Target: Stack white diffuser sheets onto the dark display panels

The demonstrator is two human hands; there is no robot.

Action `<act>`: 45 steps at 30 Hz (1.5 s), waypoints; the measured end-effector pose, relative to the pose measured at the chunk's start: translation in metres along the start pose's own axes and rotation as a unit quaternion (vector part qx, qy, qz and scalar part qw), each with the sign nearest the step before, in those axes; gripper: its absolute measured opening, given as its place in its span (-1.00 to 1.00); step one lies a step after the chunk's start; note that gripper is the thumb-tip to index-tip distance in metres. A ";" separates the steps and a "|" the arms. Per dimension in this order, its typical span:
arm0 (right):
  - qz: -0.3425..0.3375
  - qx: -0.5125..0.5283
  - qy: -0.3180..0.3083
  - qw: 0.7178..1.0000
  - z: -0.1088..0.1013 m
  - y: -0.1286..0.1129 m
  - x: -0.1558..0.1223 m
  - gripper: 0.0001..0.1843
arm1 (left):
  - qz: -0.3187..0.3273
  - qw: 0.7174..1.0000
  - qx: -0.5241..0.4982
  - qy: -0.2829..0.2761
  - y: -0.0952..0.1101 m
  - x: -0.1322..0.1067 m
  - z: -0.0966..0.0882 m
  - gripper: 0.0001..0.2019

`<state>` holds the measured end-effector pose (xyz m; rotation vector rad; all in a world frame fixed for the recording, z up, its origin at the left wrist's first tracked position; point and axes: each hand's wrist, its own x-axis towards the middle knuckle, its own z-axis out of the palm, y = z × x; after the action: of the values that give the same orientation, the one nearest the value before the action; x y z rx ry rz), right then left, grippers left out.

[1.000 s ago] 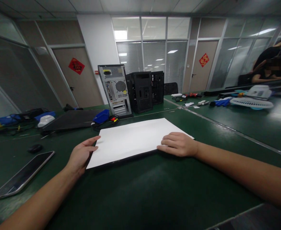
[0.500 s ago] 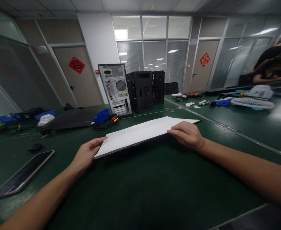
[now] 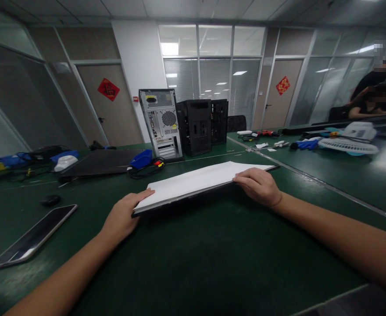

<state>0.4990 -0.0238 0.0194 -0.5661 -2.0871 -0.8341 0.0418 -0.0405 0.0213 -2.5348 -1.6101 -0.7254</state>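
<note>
A wide, thin panel (image 3: 196,182) with a white sheet on top and a dark underside is held above the green table, tilted a little. My left hand (image 3: 122,215) grips its left end, with the thumb on the white face and the other fingers hidden underneath. At the near right edge, my right hand (image 3: 259,186) pinches the panel, its fingertips on the rim. Along the near edge a black layer shows beneath the white one. Left of my left hand, a slim dark-screened rectangular panel (image 3: 35,237) lies on the table next to a black mouse (image 3: 50,200).
Behind the panel stand a silver computer case (image 3: 162,123) and black cases (image 3: 196,127). A blue tray (image 3: 141,159) with cables sits before them, beside a flat black panel (image 3: 101,163). Blue gloves (image 3: 306,144) and a white fan-like part (image 3: 347,146) lie right. People sit far right.
My left hand has shifted its grip, its thumb now further over the white face. More of the black layer shows at the near left corner. My right hand stays on the near edge.
</note>
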 end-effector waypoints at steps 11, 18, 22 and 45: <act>0.000 0.004 -0.020 1.000 -0.003 0.004 -0.002 -0.70 | 0.001 1.000 0.024 0.004 0.010 0.000 -0.002 -0.44; 0.038 -0.011 -0.006 0.999 0.000 0.004 -0.002 -0.78 | -0.010 1.000 0.016 0.003 0.025 0.002 -0.007 -0.48; 0.041 -0.011 -0.004 0.999 -0.001 0.005 -0.002 -0.82 | -0.001 1.000 0.011 0.008 0.025 0.001 -0.007 -0.47; 0.232 -0.332 -0.198 0.893 -0.111 0.057 0.016 -0.65 | -0.064 0.998 0.004 -0.009 0.033 0.002 0.015 -0.46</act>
<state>0.5826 -0.0641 0.1047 -1.6498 -1.8341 -1.2071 0.0765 -0.0498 0.0155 -2.4579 -1.7920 -0.7064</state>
